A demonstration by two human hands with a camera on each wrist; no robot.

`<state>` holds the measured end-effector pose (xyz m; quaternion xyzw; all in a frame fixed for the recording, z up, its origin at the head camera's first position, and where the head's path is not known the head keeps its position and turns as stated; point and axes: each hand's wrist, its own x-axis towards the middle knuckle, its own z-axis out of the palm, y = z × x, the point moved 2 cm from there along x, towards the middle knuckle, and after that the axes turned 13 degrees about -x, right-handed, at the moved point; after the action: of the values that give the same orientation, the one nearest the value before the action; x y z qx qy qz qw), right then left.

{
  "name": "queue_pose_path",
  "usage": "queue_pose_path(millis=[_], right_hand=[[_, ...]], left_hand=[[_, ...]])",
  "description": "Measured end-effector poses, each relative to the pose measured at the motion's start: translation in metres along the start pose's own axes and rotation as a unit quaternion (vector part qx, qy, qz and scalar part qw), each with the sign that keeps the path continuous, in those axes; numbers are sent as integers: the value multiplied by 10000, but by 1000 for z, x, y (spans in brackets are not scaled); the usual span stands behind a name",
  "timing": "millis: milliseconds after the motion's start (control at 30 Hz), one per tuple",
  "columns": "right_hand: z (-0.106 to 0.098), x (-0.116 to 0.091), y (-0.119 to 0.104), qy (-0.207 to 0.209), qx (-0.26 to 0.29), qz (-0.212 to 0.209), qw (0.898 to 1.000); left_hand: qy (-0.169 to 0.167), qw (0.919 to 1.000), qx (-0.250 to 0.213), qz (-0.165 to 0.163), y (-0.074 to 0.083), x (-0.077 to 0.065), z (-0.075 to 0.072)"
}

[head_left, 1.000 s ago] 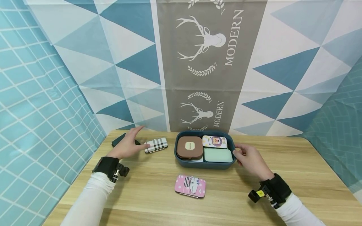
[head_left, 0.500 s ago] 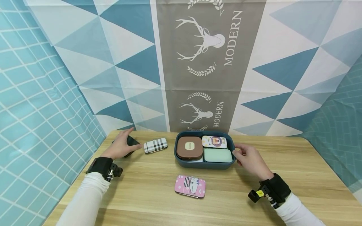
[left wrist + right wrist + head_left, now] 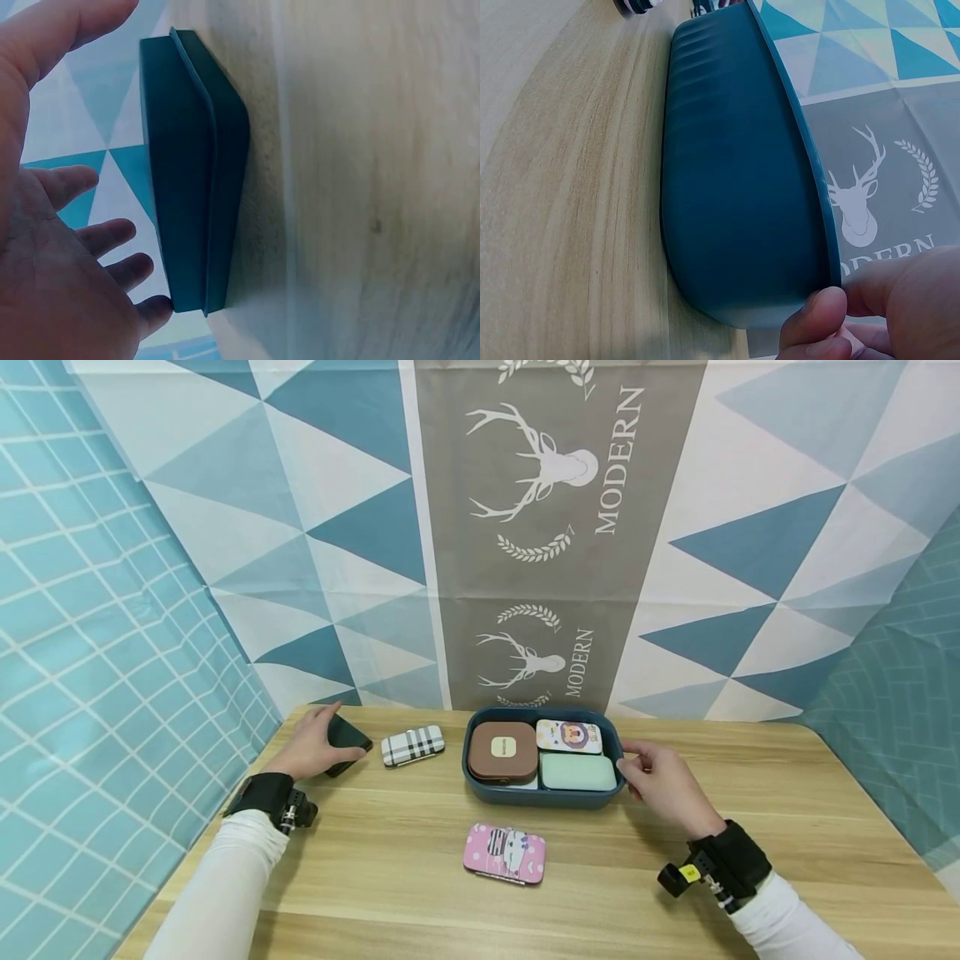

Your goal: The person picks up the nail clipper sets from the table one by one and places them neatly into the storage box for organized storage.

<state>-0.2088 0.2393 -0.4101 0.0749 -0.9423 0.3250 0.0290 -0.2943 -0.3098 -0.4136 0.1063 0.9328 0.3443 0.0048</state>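
Observation:
My left hand (image 3: 303,745) reaches over a dark green case (image 3: 347,737) at the table's far left corner. In the left wrist view its thumb and fingers are spread, and the case (image 3: 184,180) lies just past the fingertips. My right hand (image 3: 666,783) pinches the right rim of a dark blue oblong bin (image 3: 577,799); the right wrist view shows thumb and finger on that rim. Inside the bin sit a brown rounded case (image 3: 517,768), a small lion-print tin (image 3: 551,736) and a mint green case (image 3: 577,772). A plaid case (image 3: 413,746) lies right of my left hand.
A pink tin (image 3: 505,854) with a cartoon cat lies in front of the bin on the wooden table (image 3: 390,877). Patterned cloth (image 3: 532,560) hangs behind the table's back edge, and blue tile-print cloth (image 3: 112,693) runs along the left.
My left hand has moved left, away from the plaid case, to the dark green case. That case's right part now shows beyond my fingers. My right hand stays on the bin's rim.

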Motion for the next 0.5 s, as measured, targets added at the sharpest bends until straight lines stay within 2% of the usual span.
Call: queue_pose_path(millis=[500], right_hand=[[0,0,-1,5,-54,-11,10000]], left_hand=[[-22,9989,327,-320,-16,0,1]])
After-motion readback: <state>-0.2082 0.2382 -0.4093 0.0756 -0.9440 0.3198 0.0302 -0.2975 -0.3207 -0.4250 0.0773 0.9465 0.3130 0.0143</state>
